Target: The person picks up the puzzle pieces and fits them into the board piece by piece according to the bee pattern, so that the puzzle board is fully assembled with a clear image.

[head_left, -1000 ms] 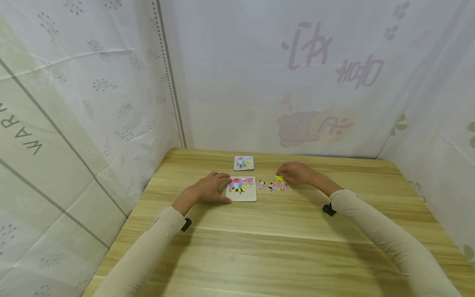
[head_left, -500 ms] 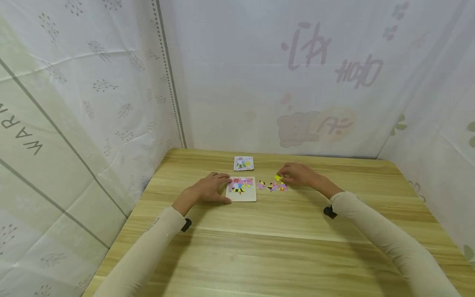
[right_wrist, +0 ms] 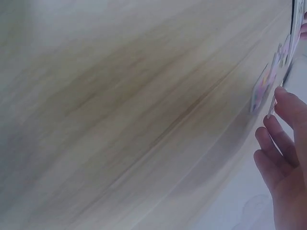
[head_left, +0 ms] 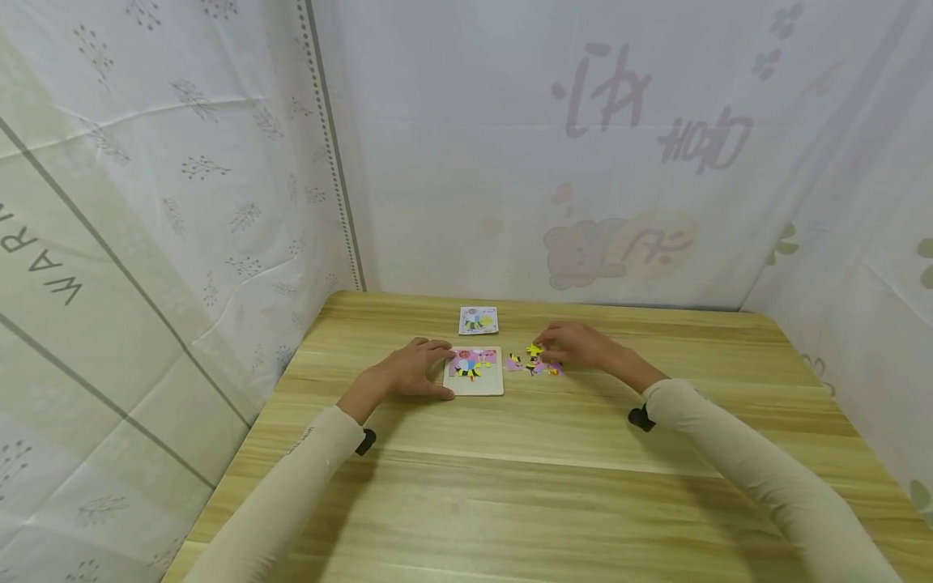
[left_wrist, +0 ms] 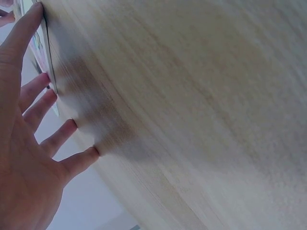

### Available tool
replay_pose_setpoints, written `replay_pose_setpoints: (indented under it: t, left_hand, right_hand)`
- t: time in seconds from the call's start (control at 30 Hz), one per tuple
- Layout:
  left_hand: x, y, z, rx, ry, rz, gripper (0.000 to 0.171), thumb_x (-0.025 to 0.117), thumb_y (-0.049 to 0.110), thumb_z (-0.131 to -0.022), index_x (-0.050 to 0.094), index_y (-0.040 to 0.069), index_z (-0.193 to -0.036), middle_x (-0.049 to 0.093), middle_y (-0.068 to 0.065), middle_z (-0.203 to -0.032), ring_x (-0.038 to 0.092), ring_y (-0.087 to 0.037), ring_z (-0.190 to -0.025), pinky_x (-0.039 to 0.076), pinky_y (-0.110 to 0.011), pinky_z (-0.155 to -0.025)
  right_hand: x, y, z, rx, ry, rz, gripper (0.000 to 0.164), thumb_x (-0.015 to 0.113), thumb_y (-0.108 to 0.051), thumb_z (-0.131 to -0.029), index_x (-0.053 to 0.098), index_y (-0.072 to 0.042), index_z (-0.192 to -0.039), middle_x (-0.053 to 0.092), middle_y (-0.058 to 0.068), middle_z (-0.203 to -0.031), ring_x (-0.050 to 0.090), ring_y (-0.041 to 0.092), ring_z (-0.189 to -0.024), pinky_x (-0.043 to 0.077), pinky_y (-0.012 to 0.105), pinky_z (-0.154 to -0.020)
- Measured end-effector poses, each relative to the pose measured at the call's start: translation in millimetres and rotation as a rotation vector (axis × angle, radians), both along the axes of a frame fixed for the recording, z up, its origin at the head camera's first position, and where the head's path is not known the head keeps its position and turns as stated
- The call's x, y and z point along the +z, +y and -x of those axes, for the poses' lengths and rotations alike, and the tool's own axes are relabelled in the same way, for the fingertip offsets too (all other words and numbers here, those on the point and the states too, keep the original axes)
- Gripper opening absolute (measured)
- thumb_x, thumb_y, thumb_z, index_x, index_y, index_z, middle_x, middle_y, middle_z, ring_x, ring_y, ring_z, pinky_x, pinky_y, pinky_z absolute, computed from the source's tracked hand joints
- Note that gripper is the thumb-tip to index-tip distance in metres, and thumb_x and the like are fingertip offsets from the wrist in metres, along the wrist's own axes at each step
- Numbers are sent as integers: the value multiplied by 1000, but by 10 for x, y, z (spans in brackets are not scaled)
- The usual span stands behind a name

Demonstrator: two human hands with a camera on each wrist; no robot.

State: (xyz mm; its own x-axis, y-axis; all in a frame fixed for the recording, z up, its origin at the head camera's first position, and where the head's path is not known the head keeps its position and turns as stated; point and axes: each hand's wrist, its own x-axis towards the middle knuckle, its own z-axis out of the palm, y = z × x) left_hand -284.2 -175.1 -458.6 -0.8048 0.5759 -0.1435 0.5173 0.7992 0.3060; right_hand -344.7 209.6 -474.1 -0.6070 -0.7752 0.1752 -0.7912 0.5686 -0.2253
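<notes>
My left hand (head_left: 415,369) rests at the left edge of a square puzzle board (head_left: 475,389), thumb and fingers spread; in the left wrist view the fingertips touch the board's edge and the table. Joined pieces showing a bee (head_left: 468,370) cover the upper part of the board. Between thumb and fingers my right hand (head_left: 581,346) pinches a yellow puzzle piece (head_left: 534,350), seen edge-on in the right wrist view. Just below it on the table lie several loose pink, yellow and black puzzle pieces (head_left: 514,363), partly hidden by the hand.
A small picture card (head_left: 478,321) with a bee on it lies behind the board. The wooden table (head_left: 466,502) reaches back to a printed fabric wall (head_left: 452,162), with more fabric at both sides. Dark wrist cameras (head_left: 641,419) hang under the sleeves.
My right hand has lifted the yellow puzzle piece and shifted a little left with it, towards the board. The left hand and the board have stayed in place.
</notes>
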Motion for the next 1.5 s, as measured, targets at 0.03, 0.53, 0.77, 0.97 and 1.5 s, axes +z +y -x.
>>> replay_pose_setpoints:
  t: [0.03,0.53,0.77,0.97,1.5]
  left_hand:
    - [2,1,-2,0,-2,1,87,77,61,-87,50,14,-155,40,-7,-164,33,-37,-150,37,-64,-114]
    - [1,0,-2,-2,-5,10,88,76,62,-87,48,15,-156,39,-7,-164,33,-36,-150,37,-62,-115]
    - [3,7,1,1,-7,9,87,76,61,-87,48,16,-156,39,-6,-164,33,-35,-150,37,-64,-114]
    - [1,8,3,-5,-6,9,87,76,60,-88,48,15,-156,39,-7,-164,33,-35,-150,38,-64,-114]
    - [2,3,6,-4,0,2,87,76,61,-88,50,14,-155,40,-9,-164,34,-37,-149,39,-67,-111]
  right_hand:
    - [9,-22,-10,6,2,2,27,75,-23,-98,76,-11,-121,71,5,-113,68,18,-97,59,38,-83]
    - [30,-310,-87,50,28,42,24,79,-21,-95,79,-10,-116,73,5,-107,70,18,-95,59,37,-81]
    - [-19,-424,-81,78,12,46,25,77,-22,-96,78,-9,-118,72,3,-107,69,16,-95,59,32,-82]
    - [34,-531,-138,88,-29,49,27,77,-20,-96,77,-7,-119,71,7,-108,68,21,-95,58,34,-81]
    - [28,-773,-218,82,-62,38,25,76,-18,-97,76,-7,-120,71,9,-107,66,22,-91,55,35,-80]
